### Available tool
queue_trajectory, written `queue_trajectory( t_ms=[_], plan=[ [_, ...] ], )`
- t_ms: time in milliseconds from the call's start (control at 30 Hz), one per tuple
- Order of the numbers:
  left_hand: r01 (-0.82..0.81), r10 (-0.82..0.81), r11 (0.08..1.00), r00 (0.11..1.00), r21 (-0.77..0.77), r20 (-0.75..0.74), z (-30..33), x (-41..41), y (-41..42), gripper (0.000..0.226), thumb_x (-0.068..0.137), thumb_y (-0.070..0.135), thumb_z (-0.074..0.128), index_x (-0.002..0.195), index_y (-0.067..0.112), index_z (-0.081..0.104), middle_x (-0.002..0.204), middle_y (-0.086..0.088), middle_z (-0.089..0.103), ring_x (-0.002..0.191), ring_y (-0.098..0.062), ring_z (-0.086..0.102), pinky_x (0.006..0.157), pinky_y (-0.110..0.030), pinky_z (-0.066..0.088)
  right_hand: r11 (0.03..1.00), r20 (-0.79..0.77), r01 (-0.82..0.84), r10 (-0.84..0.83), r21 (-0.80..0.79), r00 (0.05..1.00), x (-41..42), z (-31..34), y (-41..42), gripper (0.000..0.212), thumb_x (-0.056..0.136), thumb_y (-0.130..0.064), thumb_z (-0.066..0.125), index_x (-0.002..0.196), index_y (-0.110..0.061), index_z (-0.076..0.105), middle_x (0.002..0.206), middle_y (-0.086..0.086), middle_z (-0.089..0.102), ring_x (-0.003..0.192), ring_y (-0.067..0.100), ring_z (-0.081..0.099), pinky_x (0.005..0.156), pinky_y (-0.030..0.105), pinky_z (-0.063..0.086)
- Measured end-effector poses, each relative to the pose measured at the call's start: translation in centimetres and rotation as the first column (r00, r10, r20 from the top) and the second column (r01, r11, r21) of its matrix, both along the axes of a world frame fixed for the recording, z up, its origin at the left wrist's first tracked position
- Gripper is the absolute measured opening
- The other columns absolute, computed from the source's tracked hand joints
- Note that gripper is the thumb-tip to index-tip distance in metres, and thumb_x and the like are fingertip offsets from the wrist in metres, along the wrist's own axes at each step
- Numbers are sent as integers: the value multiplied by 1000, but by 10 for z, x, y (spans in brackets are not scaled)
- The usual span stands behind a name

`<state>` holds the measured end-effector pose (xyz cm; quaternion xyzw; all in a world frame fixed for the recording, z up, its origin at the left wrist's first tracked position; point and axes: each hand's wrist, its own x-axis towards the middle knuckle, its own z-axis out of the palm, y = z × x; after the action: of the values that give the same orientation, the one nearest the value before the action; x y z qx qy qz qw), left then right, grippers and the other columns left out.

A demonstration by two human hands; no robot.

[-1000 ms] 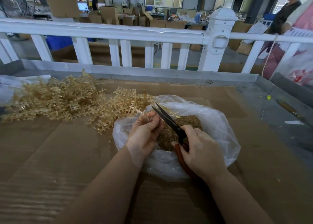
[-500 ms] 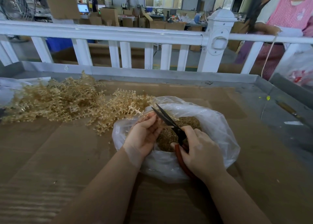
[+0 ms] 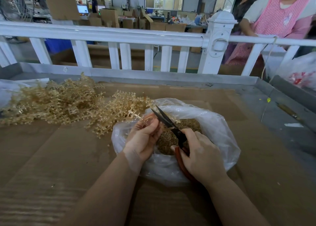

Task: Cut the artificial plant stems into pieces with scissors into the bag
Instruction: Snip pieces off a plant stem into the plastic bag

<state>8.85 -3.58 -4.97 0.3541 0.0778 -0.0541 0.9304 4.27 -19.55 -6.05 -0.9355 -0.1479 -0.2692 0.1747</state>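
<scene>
Two hands of mine work over the brown cardboard-covered counter [image 3: 51, 157]. My right hand [image 3: 200, 154] curls its fingers round the red handles of one pair of black-bladed scissors [image 3: 168, 123], whose blades stand parted, tips pointing up and to the left. My left hand [image 3: 145, 137] pinches one thin pale-gold plastic plant stem [image 3: 166, 128], which reaches from my fingertips in between the blades. Both hands hover above one crumpled clear plastic bag [image 3: 217, 126], open at the top and holding a heap of small golden cut pieces [image 3: 189, 125]. Farther left lies one loose pile of uncut golden artificial plant stems [image 3: 56, 102], its near edge touching the bag. Beyond the counter runs one white railing [image 3: 119, 36]; behind it, at the right, stands a person in a pink checked apron [image 3: 280, 15].
</scene>
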Motion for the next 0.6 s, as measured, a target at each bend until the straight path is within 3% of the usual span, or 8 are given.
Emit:
queue_trajectory(
  t_ms=[167, 400, 600],
  plan=[
    [-24, 24, 1000, 999, -1, -35, 0, 1, 0, 19, 86, -8, 53, 95, 5, 62, 75, -6, 67, 59, -10, 67, 61, -23, 57, 1000, 1, -12, 12, 1, 1000, -1, 1, 0, 39, 83, -41, 67, 111, -15, 61, 89, 0, 65, 79, 18, 63, 62, 29, 52],
    [-50, 48, 998, 995, -24, -92, 3, 0, 0, 17, 89, -10, 51, 92, 4, 61, 85, -11, 66, 77, -18, 64, 64, -25, 57, 999, -13, -38, 38, -23, 999, -2, 3, 0, 41, 83, -41, 67, 113, -14, 61, 91, 1, 66, 80, 18, 63, 62, 29, 54],
    [-41, 42, 999, 996, 10, -80, 4, -1, -1, 20, 89, -12, 48, 92, 3, 60, 79, -9, 69, 67, -16, 68, 62, -24, 57, 999, -18, -38, 37, -36, 999, -2, 4, 0, 44, 82, -38, 69, 116, -12, 61, 95, 4, 67, 84, 21, 64, 63, 33, 56]
  ],
)
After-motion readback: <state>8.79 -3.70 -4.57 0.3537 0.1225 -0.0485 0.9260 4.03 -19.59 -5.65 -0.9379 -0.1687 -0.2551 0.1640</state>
